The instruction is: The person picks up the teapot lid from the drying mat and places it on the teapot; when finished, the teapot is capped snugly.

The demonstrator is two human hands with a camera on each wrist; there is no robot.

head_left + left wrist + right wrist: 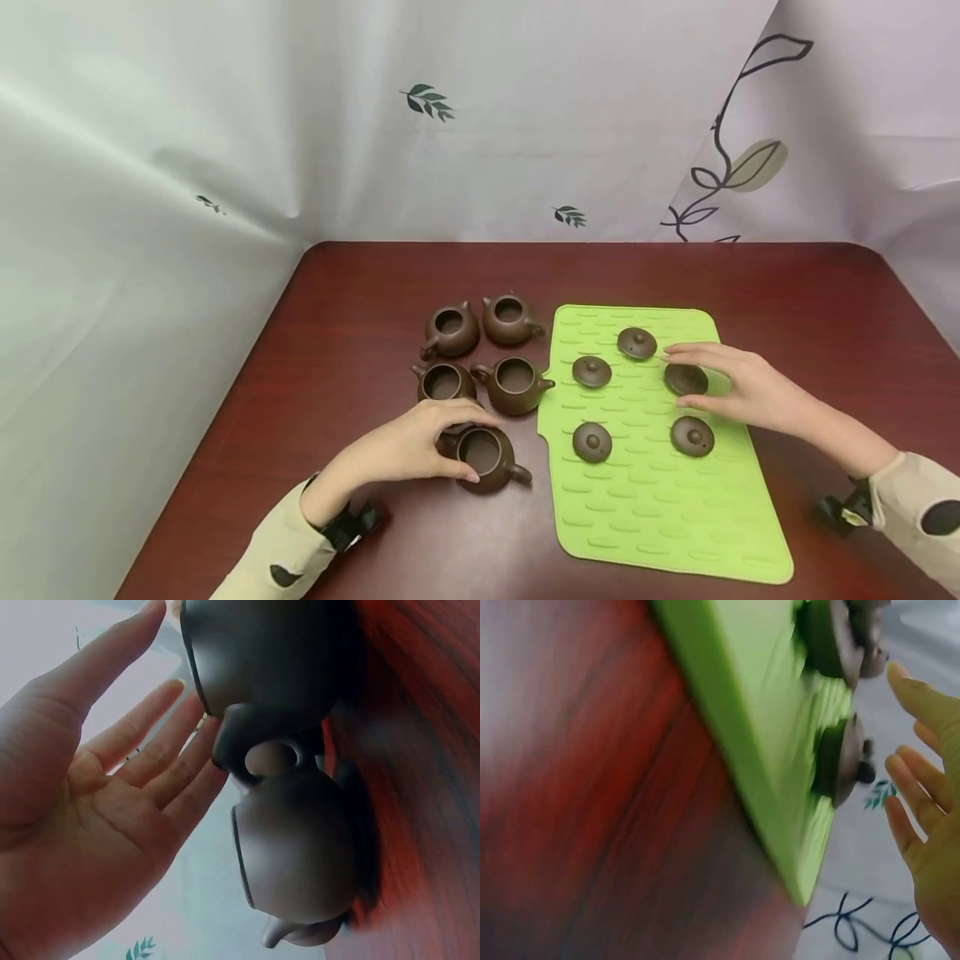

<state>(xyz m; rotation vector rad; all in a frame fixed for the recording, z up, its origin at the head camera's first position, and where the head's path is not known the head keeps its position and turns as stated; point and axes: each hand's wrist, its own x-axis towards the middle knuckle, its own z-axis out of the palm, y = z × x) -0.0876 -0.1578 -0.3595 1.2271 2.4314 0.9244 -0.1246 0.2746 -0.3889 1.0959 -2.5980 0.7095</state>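
Note:
In the head view my left hand (397, 446) is spread over the nearest brown lidless teapot (501, 482), thumb by its front rim and fingers along its far side. The left wrist view shows that palm with relaxed fingers beside the teapot (262, 664); whether the fingertips touch it is hard to tell. Several more lidless teapots (516, 398) stand just behind. Over a green mat (622, 533), my right hand (757, 392) hovers with fingers extended and parted, around a brown lid (686, 381). The right wrist view shows its fingers apart from the lids (847, 761).
Several other round knobbed lids lie on the mat, among them one at the back (637, 342) and one at the front left (592, 442). The reddish-brown table (360, 292) ends against a pale curtain (337, 108) with leaf prints.

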